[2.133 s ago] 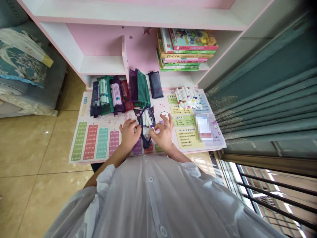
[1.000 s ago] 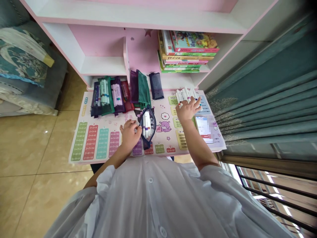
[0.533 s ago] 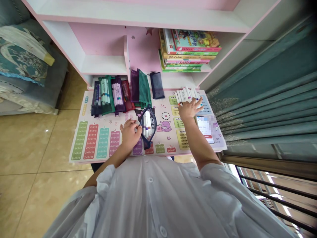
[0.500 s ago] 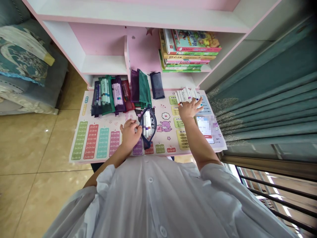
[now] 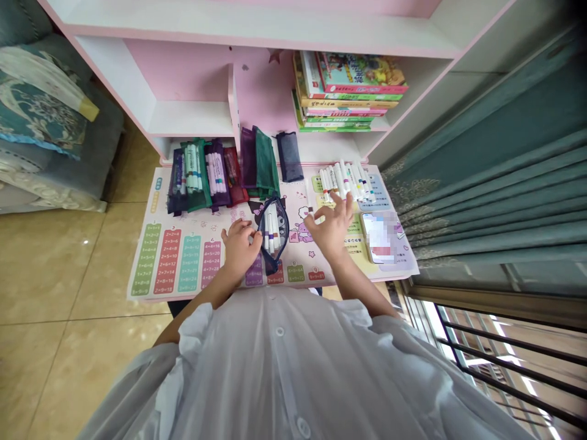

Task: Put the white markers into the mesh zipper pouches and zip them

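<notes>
A navy mesh zip pouch (image 5: 272,261) lies open on the desk, with several white markers (image 5: 271,227) inside. At its left edge, my left hand (image 5: 241,244) has thumb and forefinger closed on the pouch's rim. To the right of the pouch, my right hand (image 5: 331,231) pinches one white marker (image 5: 309,198) between thumb and forefinger, the other fingers raised. Beyond that hand, a row of loose white markers (image 5: 342,178) with coloured bands lies on the desk.
Filled mesh pouches (image 5: 195,174) sit at the back left. Flat purple and green pouches (image 5: 265,165) and a dark blue pouch (image 5: 290,157) lie near the shelf. A phone (image 5: 376,238) rests at the right, and books (image 5: 351,91) are stacked on the shelf.
My right hand has moved left and toward me from the loose marker row, now with a white marker pinched in it. My left hand has stayed at the pouch.
</notes>
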Motion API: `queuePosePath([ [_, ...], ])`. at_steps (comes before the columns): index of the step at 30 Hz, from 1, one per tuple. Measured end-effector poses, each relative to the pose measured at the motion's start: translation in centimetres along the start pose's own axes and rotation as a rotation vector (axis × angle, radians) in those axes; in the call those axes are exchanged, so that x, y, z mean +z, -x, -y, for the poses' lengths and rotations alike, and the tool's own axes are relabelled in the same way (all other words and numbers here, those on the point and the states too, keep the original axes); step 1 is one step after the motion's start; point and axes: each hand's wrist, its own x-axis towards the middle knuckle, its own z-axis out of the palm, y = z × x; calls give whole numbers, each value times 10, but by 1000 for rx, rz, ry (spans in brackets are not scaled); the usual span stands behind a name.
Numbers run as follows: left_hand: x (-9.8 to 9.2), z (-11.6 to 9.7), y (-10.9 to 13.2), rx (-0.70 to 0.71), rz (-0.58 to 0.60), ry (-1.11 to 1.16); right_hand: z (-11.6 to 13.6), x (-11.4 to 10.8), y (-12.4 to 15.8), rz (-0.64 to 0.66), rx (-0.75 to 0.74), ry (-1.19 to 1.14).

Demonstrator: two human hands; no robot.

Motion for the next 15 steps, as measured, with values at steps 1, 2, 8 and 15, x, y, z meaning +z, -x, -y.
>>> queuePosePath([
  [1,0,0,0,-3,0,-1,9,-3,10,25,-34,-39],
  [2,0,-1,0,-5,-2,-3,18,-6,18,46,-57,-71],
  [8,-2,-1,0,-10,-21,-3,49,-7,50,163,-102,-140],
  [15,-1,1,1,-14,-30,4,65,3,56,275,-97,-101],
])
